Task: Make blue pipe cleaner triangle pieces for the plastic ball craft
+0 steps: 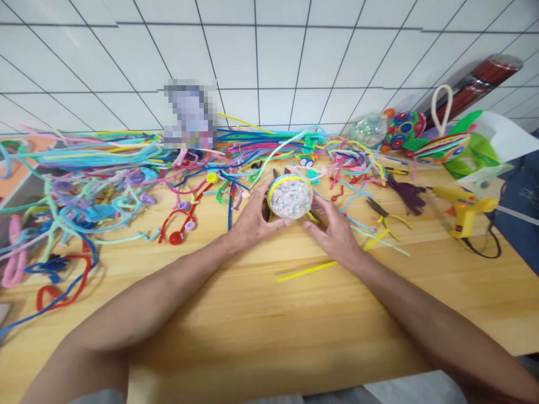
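A clear, round ball (pixel 290 201) with speckled filling and a yellow pipe cleaner band round its upper part is held just above the wooden table. My left hand (pixel 252 219) is closed around its left side, the thumb along the lower edge. On the other side, my right hand (pixel 334 229) curls its fingers and thumb against the ball's right edge. Dark-tipped pliers lie partly hidden behind the ball. A yellow pipe cleaner (pixel 306 272) lies beneath my right wrist.
Pipe cleaners (pixel 122 151) in many colours are heaped along the tiled wall and at left. Pliers (pixel 381 210), a yellow glue gun (pixel 463 207) with its cord, and a purple tassel-like piece (pixel 406 193) lie at right. Another clear ball (pixel 369 129) and decorated crafts stand behind.
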### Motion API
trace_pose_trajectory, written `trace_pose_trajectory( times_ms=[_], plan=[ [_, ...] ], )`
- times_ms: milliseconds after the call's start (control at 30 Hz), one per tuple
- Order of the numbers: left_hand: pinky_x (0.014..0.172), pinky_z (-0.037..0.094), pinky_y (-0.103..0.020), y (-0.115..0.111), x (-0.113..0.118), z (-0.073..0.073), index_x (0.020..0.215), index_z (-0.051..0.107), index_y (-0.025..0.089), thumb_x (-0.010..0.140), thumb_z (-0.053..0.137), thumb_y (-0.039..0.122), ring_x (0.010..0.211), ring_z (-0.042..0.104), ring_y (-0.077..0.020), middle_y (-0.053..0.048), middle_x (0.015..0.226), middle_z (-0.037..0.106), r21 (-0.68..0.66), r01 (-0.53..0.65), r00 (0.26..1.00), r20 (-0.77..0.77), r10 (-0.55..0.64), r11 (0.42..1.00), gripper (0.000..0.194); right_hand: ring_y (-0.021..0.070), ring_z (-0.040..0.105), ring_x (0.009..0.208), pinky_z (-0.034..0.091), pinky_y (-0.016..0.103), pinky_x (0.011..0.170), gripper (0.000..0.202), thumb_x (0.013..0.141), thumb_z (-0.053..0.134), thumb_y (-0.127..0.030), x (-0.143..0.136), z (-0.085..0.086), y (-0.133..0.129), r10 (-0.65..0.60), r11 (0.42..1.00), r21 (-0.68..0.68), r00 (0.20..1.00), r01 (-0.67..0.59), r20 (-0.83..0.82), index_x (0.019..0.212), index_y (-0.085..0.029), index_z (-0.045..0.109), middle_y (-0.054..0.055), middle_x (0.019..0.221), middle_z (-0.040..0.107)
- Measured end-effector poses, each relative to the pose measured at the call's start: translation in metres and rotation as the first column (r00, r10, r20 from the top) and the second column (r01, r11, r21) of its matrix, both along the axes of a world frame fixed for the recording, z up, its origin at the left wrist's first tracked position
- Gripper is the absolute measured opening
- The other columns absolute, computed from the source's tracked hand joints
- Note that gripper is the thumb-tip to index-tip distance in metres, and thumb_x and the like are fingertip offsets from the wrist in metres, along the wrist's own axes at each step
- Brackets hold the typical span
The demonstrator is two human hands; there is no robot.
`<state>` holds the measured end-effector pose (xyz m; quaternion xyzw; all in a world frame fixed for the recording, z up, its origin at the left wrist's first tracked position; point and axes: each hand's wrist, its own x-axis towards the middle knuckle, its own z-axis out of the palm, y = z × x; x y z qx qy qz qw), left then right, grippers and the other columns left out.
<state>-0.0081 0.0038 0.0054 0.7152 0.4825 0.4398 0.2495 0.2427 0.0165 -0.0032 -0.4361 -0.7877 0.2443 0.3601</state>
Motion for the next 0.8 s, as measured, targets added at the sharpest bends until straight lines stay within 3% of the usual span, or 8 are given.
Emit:
trace_pose_trajectory(
  times_ms=[800],
  plan=[
    [0.126,0.039,-0.058,0.0004,-0.0017,0.0018,0.161,0.038,0.024,0.08,0.08,0.069,0.152,0.046,-0.0392,-0.02,0.164,0.046,0.013,0.012,1.0,-0.016,-0.012,1.0,0.102,0.0347,0.07,0.123,0.056,0.058,0.106,0.061,0.092,0.072,-0.033,-0.0005,-0.0006,-0.0009,0.008,0.999,-0.031,0.999,-0.009,-0.034,0.149,-0.025,0.053,0.016,0.136,0.071]
  ],
)
